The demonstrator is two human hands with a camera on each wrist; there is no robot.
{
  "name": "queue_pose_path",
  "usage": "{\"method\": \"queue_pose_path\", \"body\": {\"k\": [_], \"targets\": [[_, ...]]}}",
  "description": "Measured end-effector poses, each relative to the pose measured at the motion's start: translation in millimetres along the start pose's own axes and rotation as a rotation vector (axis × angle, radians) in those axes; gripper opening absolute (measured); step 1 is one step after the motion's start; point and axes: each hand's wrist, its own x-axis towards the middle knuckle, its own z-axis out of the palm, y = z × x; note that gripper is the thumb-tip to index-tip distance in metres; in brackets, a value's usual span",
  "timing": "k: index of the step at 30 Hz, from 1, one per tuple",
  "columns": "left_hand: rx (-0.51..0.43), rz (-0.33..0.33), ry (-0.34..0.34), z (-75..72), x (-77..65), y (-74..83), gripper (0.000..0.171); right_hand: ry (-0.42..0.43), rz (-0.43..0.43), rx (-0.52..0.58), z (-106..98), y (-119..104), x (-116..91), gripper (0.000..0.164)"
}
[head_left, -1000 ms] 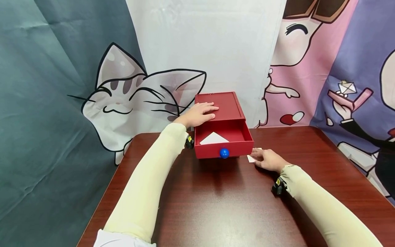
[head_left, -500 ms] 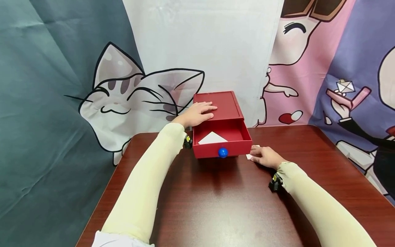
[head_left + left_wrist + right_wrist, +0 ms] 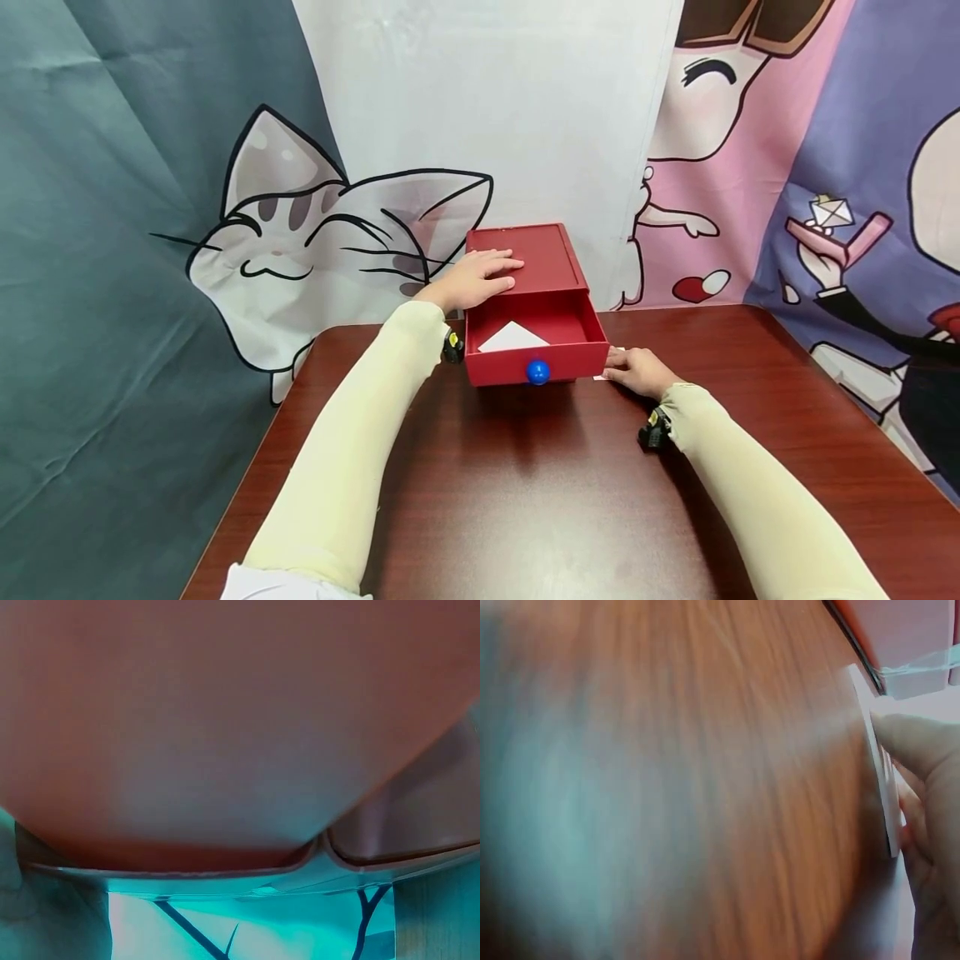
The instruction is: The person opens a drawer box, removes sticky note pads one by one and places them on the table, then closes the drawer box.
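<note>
A red box (image 3: 525,258) stands on the table, its drawer (image 3: 495,367) pulled out. A round blue knob (image 3: 537,372) sits on the drawer front. Inside the drawer lies a white flat piece with a pointed corner (image 3: 513,337). My left hand (image 3: 468,282) rests flat on the box top, fingers extended. Right of the drawer, my right hand (image 3: 639,372) lies over a second white flat piece (image 3: 600,378). In the right wrist view, thumb and fingers touch the upper side of this piece (image 3: 877,769); its full outline is hidden under the hand.
The dark brown wooden table (image 3: 540,500) has rounded far corners. A printed cloth backdrop (image 3: 525,100) with cartoon figures hangs directly behind the box. The left wrist view is mostly filled by a blurred close surface.
My right hand has moved a little farther away and left along the drawer's side, and the white piece under it has shifted too. My left hand stays on the box.
</note>
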Motion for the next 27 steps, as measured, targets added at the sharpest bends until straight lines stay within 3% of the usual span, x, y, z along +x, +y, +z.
{"method": "queue_pose_path", "body": {"k": [4,12,14,21,27], "targets": [[-0.001,-0.002,-0.003,0.7,-0.8,0.8,0.051,0.044,-0.001,-0.016,7.3,4.2,1.4,0.023],[-0.004,-0.007,0.002,0.1,-1.7,0.5,0.051,0.117,-0.029,0.065,13.8,7.2,1.2,0.026],[-0.005,-0.008,0.002,0.6,-2.2,0.8,0.051,0.135,-0.009,0.105,14.0,7.1,-0.3,0.028],[-0.016,-0.012,0.002,1.2,-3.2,0.6,0.051,0.214,0.189,0.303,12.8,9.5,-4.1,0.044],[-0.011,-0.009,0.002,0.5,-2.7,0.2,0.051,0.259,0.221,0.374,11.3,4.9,-3.9,0.045]]}}
